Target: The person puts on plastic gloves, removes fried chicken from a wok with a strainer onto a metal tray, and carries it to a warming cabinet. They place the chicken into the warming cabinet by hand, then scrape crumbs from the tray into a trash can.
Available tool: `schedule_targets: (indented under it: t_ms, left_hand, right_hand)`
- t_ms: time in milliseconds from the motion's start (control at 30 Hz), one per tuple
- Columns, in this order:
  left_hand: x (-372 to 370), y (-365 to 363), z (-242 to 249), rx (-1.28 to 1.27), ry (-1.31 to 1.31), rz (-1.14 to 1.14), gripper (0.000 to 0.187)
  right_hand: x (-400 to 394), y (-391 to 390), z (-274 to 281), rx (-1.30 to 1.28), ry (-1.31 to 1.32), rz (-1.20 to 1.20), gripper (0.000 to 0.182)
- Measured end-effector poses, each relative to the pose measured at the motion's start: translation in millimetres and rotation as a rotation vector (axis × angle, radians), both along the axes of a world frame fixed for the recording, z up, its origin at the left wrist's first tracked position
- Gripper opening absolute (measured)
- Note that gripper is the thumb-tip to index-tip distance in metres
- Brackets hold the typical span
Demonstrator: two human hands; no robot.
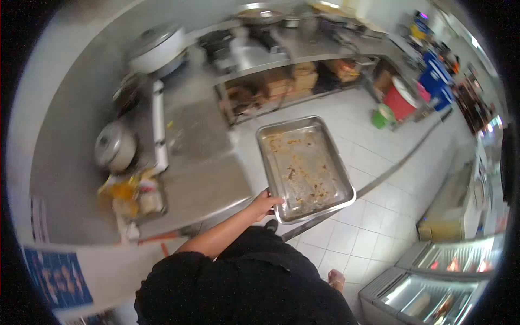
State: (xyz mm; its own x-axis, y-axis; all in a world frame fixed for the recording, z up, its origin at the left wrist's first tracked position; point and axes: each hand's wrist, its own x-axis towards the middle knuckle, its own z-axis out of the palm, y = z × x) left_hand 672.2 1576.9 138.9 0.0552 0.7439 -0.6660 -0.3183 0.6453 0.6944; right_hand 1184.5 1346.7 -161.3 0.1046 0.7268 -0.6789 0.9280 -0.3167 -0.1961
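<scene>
My left hand (265, 206) is closed on the near left edge of a rectangular metal baking tray (325, 179), with the thumb over the rim. The tray hangs out in front of me above the tiled floor, its inside facing up. Brown and orange food residue is stuck to its bottom, and a little liquid seems to shine near the close end. My right hand (336, 277) hangs low beside my body, apart from the tray. It is small and blurred, and its fingers are mostly hidden.
A steel counter (211, 187) runs along my left, bearing a pot (115, 146) and a large white cooker (157, 49). Stoves line the back counter. Beyond the tray stand a red bucket (400, 103) and a green one (382, 116). Glass-topped freezers (428, 298) are at right.
</scene>
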Motion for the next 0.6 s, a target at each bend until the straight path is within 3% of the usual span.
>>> schedule_targets:
  t_ms: [67, 167, 267, 367, 400, 500, 567, 600]
  left_hand:
    - [59.2, 85.6, 1.0, 0.004, -0.044, -0.056, 0.058]
    - [145.7, 197.5, -30.7, 0.038, -0.145, -0.061, 0.057]
    - [202.8, 325.0, -81.6, 0.067, -0.204, -0.121, 0.055]
    - [245.6, 453.6, -128.9, 0.111, -0.249, -0.147, 0.053]
    - [209.2, 442.1, -106.5, 0.089, -0.237, -0.116, 0.050]
    - [153.5, 504.6, -138.4, 0.016, -0.270, -0.153, 0.049]
    - [178.8, 589.4, -153.2, -0.018, -0.303, -0.103, 0.048]
    - [189.7, 627.1, -155.5, -0.035, -0.312, -0.083, 0.049]
  right_hand:
    - [60.6, 13.9, 8.5, -0.155, -0.139, 0.164, 0.038]
    - [184.0, -9.3, -52.0, 0.196, -0.245, 0.062, 0.047]
    - [183.3, 98.6, -15.0, -0.057, -0.017, -1.616, 0.062]
    - [211.3, 210.6, -50.7, 0.199, -0.058, -1.802, 0.080]
    - [174.4, 196.2, -30.1, 0.127, 0.059, -1.821, 0.085]
    - [113.4, 286.5, -2.6, -0.017, 0.473, -1.899, 0.102]
    - [159.8, 402.5, -12.5, -0.068, 0.826, -1.919, 0.118]
    - [162.1, 474.8, 12.6, -0.069, 0.760, -1.864, 0.121]
